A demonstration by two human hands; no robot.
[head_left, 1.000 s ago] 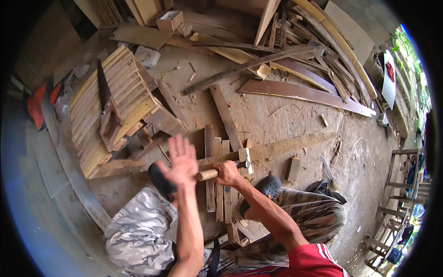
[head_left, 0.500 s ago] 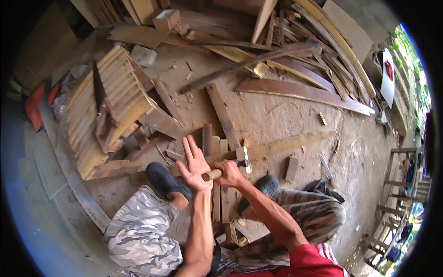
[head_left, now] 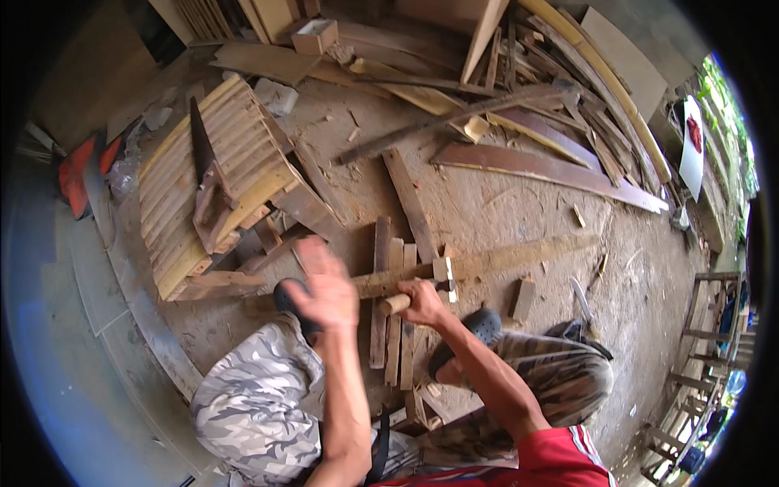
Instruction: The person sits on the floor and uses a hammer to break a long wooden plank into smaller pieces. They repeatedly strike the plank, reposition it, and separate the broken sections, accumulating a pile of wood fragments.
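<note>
Red white-striped shirt [head_left: 556, 458], camouflage trousers [head_left: 256, 406], dark perforated clogs [head_left: 484, 326]

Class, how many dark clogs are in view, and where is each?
2: the left clog, partly hidden behind the left hand, and the right clog, partly covered by the right forearm.

A head-worn fisheye camera looks closely down.

The left hand [head_left: 329, 292] has drawn away from the hammer [head_left: 395, 304].
</note>
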